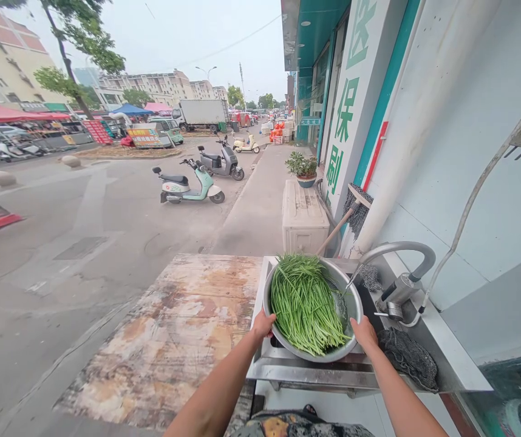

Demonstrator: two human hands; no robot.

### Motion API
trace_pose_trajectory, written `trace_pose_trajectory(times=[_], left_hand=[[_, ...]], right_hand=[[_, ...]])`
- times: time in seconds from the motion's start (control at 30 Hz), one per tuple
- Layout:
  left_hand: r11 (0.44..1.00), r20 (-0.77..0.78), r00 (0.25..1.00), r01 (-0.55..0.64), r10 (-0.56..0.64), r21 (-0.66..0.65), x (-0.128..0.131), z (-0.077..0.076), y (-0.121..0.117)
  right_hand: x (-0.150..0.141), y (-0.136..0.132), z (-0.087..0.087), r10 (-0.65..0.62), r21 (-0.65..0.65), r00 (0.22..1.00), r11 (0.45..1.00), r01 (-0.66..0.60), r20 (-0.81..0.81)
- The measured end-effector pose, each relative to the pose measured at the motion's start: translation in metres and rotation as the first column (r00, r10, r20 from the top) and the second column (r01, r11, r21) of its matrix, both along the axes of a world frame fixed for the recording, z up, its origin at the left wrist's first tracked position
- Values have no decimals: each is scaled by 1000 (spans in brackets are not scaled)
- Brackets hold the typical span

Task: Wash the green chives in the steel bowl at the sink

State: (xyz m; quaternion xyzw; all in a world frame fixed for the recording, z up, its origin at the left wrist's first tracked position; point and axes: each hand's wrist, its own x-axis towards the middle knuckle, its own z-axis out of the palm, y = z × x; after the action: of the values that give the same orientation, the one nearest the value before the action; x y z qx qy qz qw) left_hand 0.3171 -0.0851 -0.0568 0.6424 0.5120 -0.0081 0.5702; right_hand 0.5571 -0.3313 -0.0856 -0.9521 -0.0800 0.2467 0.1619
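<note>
One metal bowl [354, 303] over steel sink [297, 367], under one curved faucet [397, 249], holding one heap of long green stalks [303, 303]. Two hands on bowl: left hand [263, 325] fingers clamped on near-left rim, right hand [364, 332] fingers clamped on near-right rim. One worn wooden bench [173, 340] touching sink's left side. One dark cloth [408, 358] on sink's right ledge. Three scooters parked on street; nearest one mint-green scooter [187, 185]. One potted plant [305, 167] on white unit.
</note>
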Motion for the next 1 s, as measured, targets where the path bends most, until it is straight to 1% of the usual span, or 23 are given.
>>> trace_pose_trajectory(times=[0.13, 0.27, 0.7, 1.0], left_hand=[[999, 19, 999, -41, 42, -16, 0, -2, 0], [998, 29, 998, -58, 59, -30, 0, -3, 0], [996, 51, 996, -67, 70, -54, 0, -10, 2], [996, 62, 995, -68, 72, -62, 0, -11, 2]], right_hand=[[0, 0, -1, 3, 4, 1000, 1000, -3, 3], [1, 0, -2, -4, 4, 1000, 1000, 4, 10], [1, 0, -1, -8, 3, 1000, 1000, 8, 11], [2, -1, -4, -2, -2, 1000, 1000, 2, 13]])
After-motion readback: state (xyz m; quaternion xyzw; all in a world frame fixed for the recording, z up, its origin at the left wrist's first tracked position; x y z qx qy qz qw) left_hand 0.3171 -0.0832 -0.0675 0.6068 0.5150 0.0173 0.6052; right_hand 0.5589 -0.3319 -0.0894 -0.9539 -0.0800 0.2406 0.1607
